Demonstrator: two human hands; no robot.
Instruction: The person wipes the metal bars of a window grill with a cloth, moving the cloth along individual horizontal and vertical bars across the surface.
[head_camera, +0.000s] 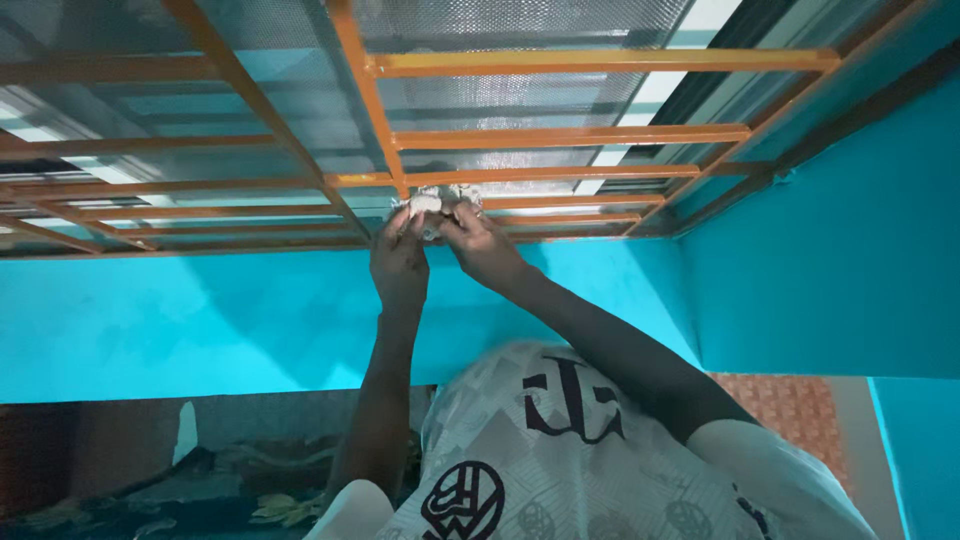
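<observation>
Both my arms reach out to an orange metal window grille (560, 135) backed by fine mesh. My left hand (400, 265) and my right hand (487, 247) are close together, each pinching a crumpled whitish wad of cloth or paper (430, 205). The wad is pressed against the grille where an upright bar meets a crossbar. My fingers hide much of it, so I cannot tell which material it is.
A bright turquoise wall (200, 320) runs below the grille and turns a corner on the right (840, 250). My white patterned shirt (560, 470) fills the lower middle. Dark patterned fabric (150, 480) lies at the lower left, an orange patterned surface (790, 410) at the lower right.
</observation>
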